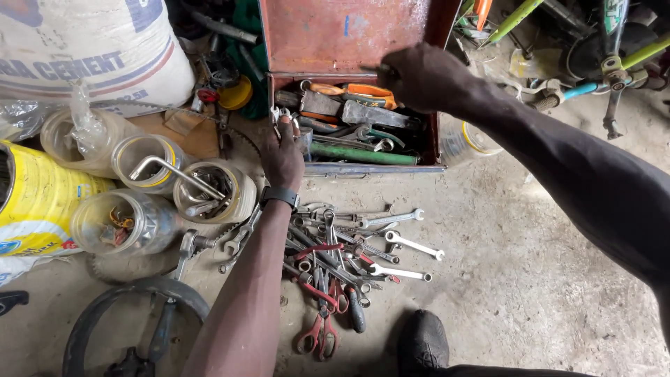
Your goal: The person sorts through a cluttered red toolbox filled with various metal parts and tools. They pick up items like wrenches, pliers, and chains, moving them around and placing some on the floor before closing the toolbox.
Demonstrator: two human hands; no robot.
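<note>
A rusty red metal toolbox [433,132] stands open on the concrete floor, full of tools, with its lid [335,31] upright. My left hand [283,157] rests on the box's left front corner, its fingers around a small metal tool [284,115]. A black watch [280,196] is on that wrist. My right hand [422,75] reaches over the box at the lid's lower edge and pinches a thin metal tool [371,68]. In front of the box lies a pile of spanners [363,241], pliers and red-handled scissors [321,328].
Cut plastic jars [139,223] with small parts and an L-shaped wrench [171,171] stand at the left, beside a yellow bucket [38,202] and a cement sack [84,56]. A rubber tyre ring [105,307] lies lower left. Bicycle frames [600,49] crowd the upper right. My shoe [422,342] is below.
</note>
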